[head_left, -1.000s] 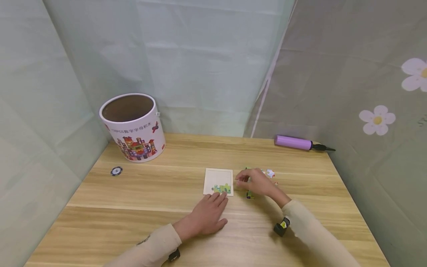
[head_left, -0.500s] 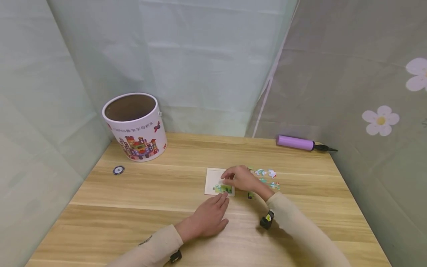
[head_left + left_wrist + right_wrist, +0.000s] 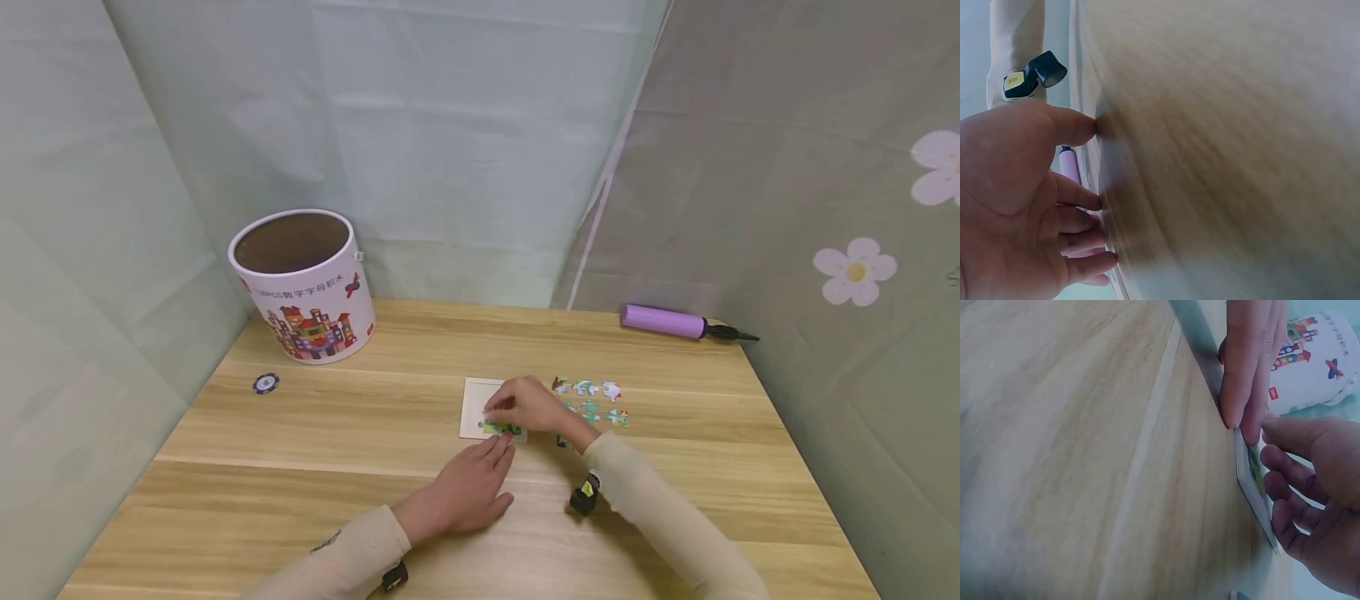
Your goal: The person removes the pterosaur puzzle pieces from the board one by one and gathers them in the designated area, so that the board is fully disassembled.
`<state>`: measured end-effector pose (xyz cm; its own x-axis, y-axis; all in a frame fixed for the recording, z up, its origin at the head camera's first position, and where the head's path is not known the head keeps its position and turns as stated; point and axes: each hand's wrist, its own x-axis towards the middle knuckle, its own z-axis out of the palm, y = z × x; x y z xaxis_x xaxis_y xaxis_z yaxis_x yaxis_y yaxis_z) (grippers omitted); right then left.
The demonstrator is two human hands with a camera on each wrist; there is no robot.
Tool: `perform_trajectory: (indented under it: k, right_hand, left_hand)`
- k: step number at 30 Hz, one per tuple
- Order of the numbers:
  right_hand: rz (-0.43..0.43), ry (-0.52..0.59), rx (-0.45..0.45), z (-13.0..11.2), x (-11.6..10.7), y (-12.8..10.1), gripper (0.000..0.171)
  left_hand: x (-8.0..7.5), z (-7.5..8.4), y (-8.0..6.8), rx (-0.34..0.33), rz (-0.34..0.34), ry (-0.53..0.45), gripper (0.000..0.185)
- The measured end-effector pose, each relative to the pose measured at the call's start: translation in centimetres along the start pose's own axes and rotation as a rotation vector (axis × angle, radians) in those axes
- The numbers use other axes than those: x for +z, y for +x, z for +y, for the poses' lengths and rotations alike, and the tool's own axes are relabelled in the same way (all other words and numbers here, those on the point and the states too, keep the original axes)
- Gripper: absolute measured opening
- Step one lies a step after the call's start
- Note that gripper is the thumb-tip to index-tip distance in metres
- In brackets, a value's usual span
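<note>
A small square puzzle board (image 3: 472, 404) lies on the table, with joined green puzzle pieces (image 3: 491, 428) along its near side. My left hand (image 3: 471, 490) lies flat in front of it, straight fingertips touching the near edge; in the right wrist view those fingers (image 3: 1241, 375) press at the board's corner. Over the board, my right hand (image 3: 534, 407) pinches a puzzle piece between thumb and forefinger, mostly hidden by the fingers. To the right, several loose puzzle pieces (image 3: 591, 411) lie in rough rows, some partly behind the right wrist.
A white printed bucket (image 3: 318, 321) stands at the back left, with a poker chip (image 3: 266, 382) in front of it. A purple hand pump (image 3: 662, 322) lies at the back right. Fabric sheets (image 3: 465, 150) hang around the table.
My right hand has moved left from beside the loose pieces to over the board, bringing the puzzle piece, and is now lower. My left hand has stayed at the board's near edge.
</note>
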<state>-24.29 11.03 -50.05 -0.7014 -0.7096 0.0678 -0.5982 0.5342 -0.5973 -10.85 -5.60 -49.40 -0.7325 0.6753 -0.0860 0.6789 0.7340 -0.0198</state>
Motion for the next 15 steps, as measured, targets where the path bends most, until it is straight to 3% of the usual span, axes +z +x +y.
perform_trajectory:
  k: [15]
  right_hand:
    - [-0.019,0.029,0.036,0.12,0.49,0.0,0.006]
  left_hand:
    - [0.34,-0.21,-0.06,-0.001,0.014,-0.034,0.067]
